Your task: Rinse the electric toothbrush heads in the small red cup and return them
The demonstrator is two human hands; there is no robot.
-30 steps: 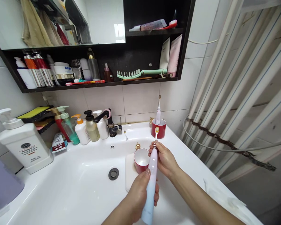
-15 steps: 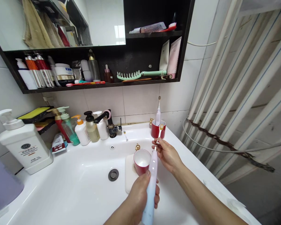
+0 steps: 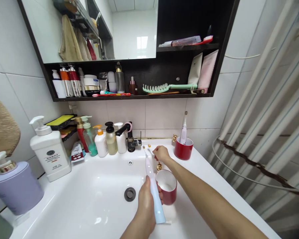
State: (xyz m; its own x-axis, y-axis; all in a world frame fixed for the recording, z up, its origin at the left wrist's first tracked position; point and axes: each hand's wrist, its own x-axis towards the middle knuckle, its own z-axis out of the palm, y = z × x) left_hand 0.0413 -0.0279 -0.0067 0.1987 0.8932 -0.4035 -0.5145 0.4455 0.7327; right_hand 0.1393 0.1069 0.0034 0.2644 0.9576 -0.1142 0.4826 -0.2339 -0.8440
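My left hand (image 3: 146,202) is wrapped around an electric toothbrush handle (image 3: 153,192), pale pink at the top and light blue at the bottom, tilted over the basin. Its upper end overlaps a small brush head (image 3: 144,148) that lies on the sink's back ledge. Pinched in my right hand (image 3: 161,154) is another brush head (image 3: 149,145) with yellowish bristles, low over the ledge; I cannot tell whether it touches. Just beyond my left hand's fingers is a red cup (image 3: 169,194) with a white inside. A second red cup (image 3: 183,151) holds another electric toothbrush (image 3: 183,131).
The black faucet (image 3: 131,142) stands behind the white basin (image 3: 89,199). Several pump bottles (image 3: 101,142) line the left ledge. A mirror cabinet (image 3: 129,98) with toiletries overhangs the back. White pipes (image 3: 261,99) run along the right.
My right hand has moved left and away from the handle, carrying the brush head to the back ledge near the faucet. The view has shifted, and my left hand still grips the handle.
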